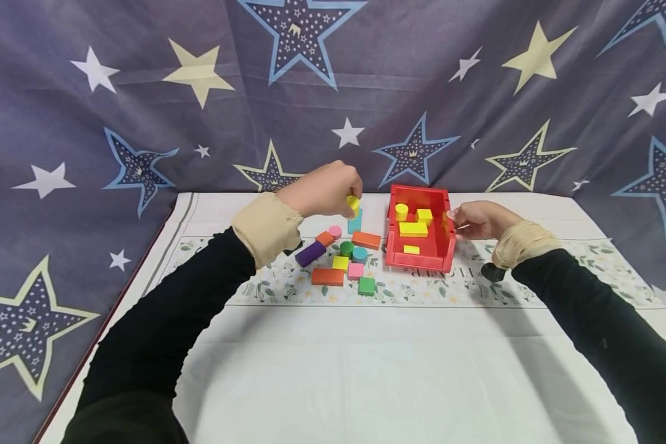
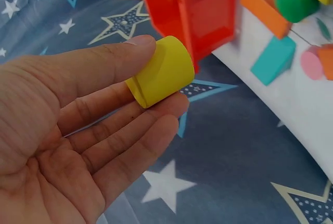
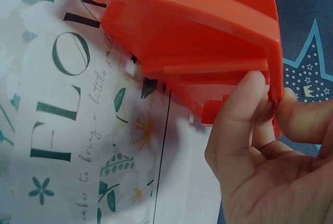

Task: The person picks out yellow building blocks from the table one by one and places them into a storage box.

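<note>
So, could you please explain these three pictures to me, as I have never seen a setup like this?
There is no machine here, just a person's two bare hands. The wide picture comes from a camera worn on the head, looking forward and down; each close one comes from a camera on one wrist. The left hand pinches a yellow cylinder. The right hand grips the right side of a red plastic bin, which holds four yellow blocks. Left of the bin, loose colored blocks lie on a white tablecloth with a floral band. A star-patterned cloth hangs behind.
</note>
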